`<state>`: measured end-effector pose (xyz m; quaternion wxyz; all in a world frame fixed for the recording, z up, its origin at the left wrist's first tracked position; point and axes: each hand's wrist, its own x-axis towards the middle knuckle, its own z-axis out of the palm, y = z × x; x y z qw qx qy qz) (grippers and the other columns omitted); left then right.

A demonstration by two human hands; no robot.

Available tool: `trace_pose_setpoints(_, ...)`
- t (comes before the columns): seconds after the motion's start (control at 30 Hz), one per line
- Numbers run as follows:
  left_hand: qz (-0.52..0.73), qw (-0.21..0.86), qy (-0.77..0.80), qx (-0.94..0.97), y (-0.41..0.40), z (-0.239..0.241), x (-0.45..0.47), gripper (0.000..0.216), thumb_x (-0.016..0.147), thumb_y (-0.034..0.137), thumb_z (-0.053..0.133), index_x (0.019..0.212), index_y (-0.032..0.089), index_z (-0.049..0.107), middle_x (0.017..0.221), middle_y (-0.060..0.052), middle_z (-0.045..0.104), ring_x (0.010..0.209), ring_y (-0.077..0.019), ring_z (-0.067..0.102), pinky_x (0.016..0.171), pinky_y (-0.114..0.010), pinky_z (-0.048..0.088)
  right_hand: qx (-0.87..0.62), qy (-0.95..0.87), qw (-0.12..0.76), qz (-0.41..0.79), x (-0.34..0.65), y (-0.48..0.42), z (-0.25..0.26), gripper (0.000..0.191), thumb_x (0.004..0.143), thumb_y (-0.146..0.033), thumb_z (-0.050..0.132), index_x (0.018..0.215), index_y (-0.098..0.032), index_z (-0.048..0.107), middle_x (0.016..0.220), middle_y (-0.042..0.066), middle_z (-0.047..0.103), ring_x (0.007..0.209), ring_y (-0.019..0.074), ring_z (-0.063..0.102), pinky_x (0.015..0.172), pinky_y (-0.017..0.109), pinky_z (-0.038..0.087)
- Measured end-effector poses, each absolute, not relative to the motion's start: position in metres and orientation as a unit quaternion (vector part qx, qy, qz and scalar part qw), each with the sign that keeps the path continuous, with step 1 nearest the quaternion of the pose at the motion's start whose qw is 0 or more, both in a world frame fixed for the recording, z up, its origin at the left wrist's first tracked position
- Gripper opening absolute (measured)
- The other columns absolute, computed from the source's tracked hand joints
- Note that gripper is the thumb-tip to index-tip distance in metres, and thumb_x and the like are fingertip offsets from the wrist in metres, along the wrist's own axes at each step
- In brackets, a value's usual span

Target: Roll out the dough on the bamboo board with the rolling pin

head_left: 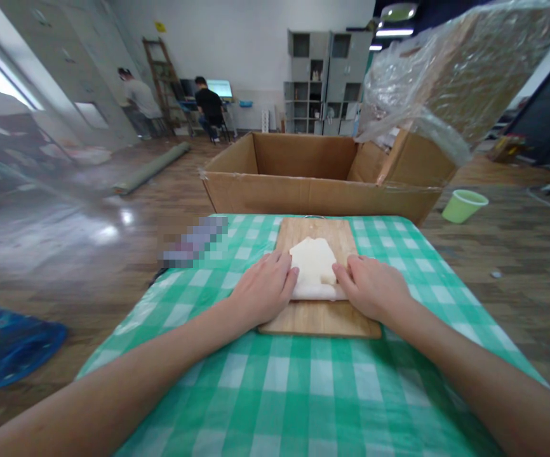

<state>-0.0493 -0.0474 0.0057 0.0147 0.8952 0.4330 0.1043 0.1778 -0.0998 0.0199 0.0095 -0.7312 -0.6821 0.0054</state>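
Note:
A pale sheet of dough (312,263), folded over at its near edge, lies on a wooden cutting board (320,316). My left hand (263,289) presses on the dough's left side, fingers flat and close together. My right hand (374,285) presses on its right side in the same way. Both hands rest partly on the board. The board sits on a table covered with a green and white checked cloth (275,381).
A large open cardboard box (313,184) stands just beyond the table's far edge, with crumpled clear plastic (451,82) above its right flap. A green bucket (463,205) sits on the wooden floor at the right. Two people are at desks far back.

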Motion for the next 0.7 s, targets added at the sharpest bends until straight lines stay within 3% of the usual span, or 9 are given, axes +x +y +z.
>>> trace_pose_setpoints(0.23,0.126,-0.068,0.446,0.884,-0.031,0.011,-0.041,0.031,0.11,0.032,0.03,0.107,0.018,0.058,0.112,-0.013,0.063,0.103,-0.027,0.062,0.094,-0.042,0.051,-0.652,-0.749,0.088,-0.076,0.188,-0.091,0.009,0.061,0.111,-0.054,0.017,0.115,-0.016,0.065,0.12,0.018,0.068,0.116,0.0321,0.059,0.101,0.043,0.041)
trace_pose_setpoints(0.37,0.126,-0.095,0.437,0.886,-0.02,0.009,-0.037,0.031,0.109,0.032,0.033,0.109,0.016,0.06,0.113,-0.015,0.063,0.107,-0.0288,0.061,0.099,-0.044,0.049,-0.63,-0.765,0.098,-0.094,0.189,-0.088,0.007,0.062,0.111,-0.055,0.018,0.116,-0.016,0.066,0.121,0.018,0.066,0.119,0.0331,0.054,0.103,0.044,0.04)
trace_pose_setpoints(0.7,0.146,-0.004,0.433,0.889,0.007,0.005,-0.033,0.03,0.108,0.033,0.038,0.114,0.015,0.06,0.122,-0.015,0.062,0.117,-0.0278,0.055,0.109,-0.047,0.043,-0.649,-0.753,0.06,-0.085,0.192,-0.068,0.005,0.07,0.111,-0.059,0.016,0.124,-0.014,0.068,0.123,0.019,0.069,0.123,0.0322,0.055,0.104,0.045,0.04)
